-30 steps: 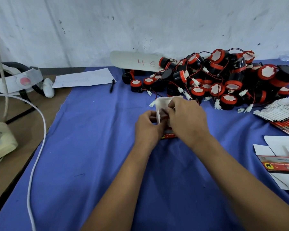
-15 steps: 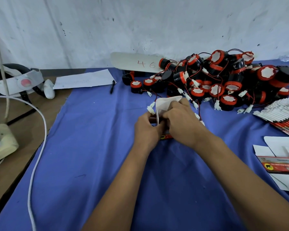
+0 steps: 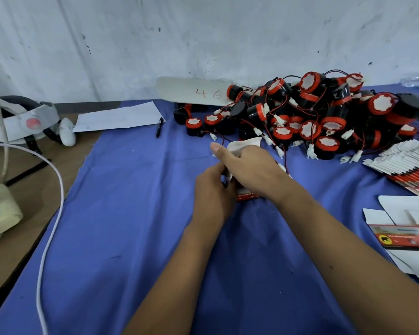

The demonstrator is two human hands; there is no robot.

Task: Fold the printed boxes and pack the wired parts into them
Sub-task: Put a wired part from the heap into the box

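Note:
A small printed box (image 3: pixel 246 195), red at its base with a white top flap, stands on the blue cloth (image 3: pixel 131 226) at the middle of the table. My left hand (image 3: pixel 212 189) grips its left side. My right hand (image 3: pixel 249 165) lies over its top and presses on the white flap, with the thumb stretched out to the left. Most of the box is hidden by both hands. A big pile of black and red wired parts (image 3: pixel 312 117) with white plugs lies just behind.
A fanned stack of flat printed boxes (image 3: pixel 406 160) lies at the right edge, and one unfolded box (image 3: pixel 404 238) sits nearer to me. A pen (image 3: pixel 159 126), a sheet of paper (image 3: pixel 119 117) and a white numbered board (image 3: pixel 194 91) lie at the back. A white cable (image 3: pixel 51 213) runs along the cloth's left edge.
My right hand has moved over the box's top and pushed the white flap down, its thumb now stretched out to the left. My left hand keeps its hold on the box.

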